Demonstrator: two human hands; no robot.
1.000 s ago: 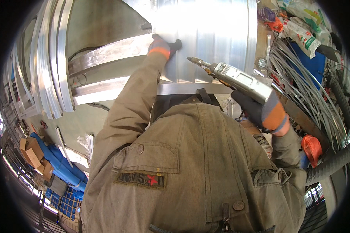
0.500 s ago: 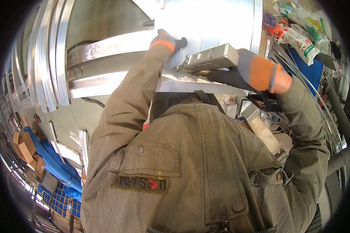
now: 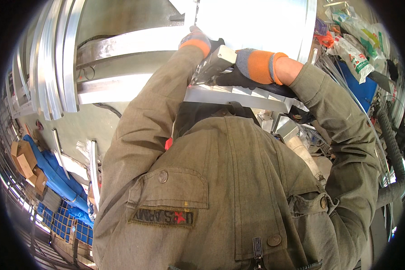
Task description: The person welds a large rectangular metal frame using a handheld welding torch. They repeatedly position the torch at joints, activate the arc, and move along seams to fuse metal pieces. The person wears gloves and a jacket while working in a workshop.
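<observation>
A bright silver metal panel (image 3: 261, 27), washed out by glare, lies in front of me, with a silver rail (image 3: 243, 99) along its near edge. My right hand (image 3: 256, 67), in a grey, orange and black glove, is closed around a boxy grey metal hand tool (image 3: 216, 62) whose exact kind I cannot make out. The tool tilts down and left toward the panel's near left corner. Just beyond it, my left hand (image 3: 197, 41), gloved the same way, rests at the panel's left edge, thumb and forefinger stretched apart. Its other fingers are hidden.
Long silver metal strips (image 3: 54, 58) stand together at left, beside crossing metal bars (image 3: 130, 45). Plastic bags (image 3: 353, 56) and a blue sheet (image 3: 357, 83) lie at right, near thin rods and a dark ribbed hose (image 3: 389, 128). Cardboard boxes (image 3: 27, 164) sit at lower left.
My right hand has brought the tool leftward, close to my left hand, and turned it more steeply down. The left hand has shifted slightly forward and right. The whole view has shifted a little.
</observation>
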